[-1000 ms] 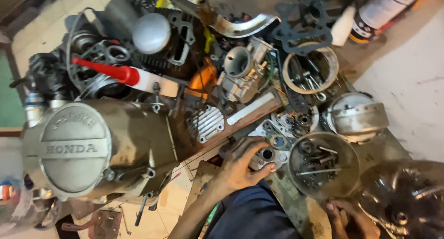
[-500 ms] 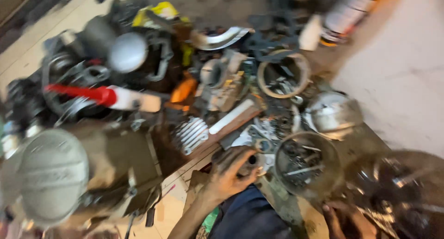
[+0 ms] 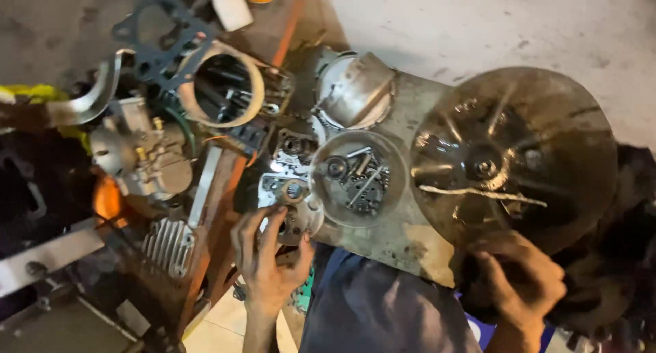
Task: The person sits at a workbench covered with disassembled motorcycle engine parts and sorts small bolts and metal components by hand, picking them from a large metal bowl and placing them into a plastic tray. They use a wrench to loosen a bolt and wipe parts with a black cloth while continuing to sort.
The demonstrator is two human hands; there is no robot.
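Left hand (image 3: 270,257) fingers spread, touching a small round grey metal engine part (image 3: 295,213) at 9 o'clock of the clear plastic bowl of bolts (image 3: 357,179). Right hand (image 3: 523,278) curled on the big greasy round metal cover (image 3: 512,155), grip unclear. Imo greasy fingers = slips, bowl gets knocked.

A carburettor (image 3: 140,158) lies near a finned metal cover (image 3: 167,243).

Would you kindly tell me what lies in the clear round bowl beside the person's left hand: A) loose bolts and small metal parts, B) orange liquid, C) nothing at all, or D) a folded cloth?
A: the clear bowl holds loose bolts and small metal parts, just right of the left hand.
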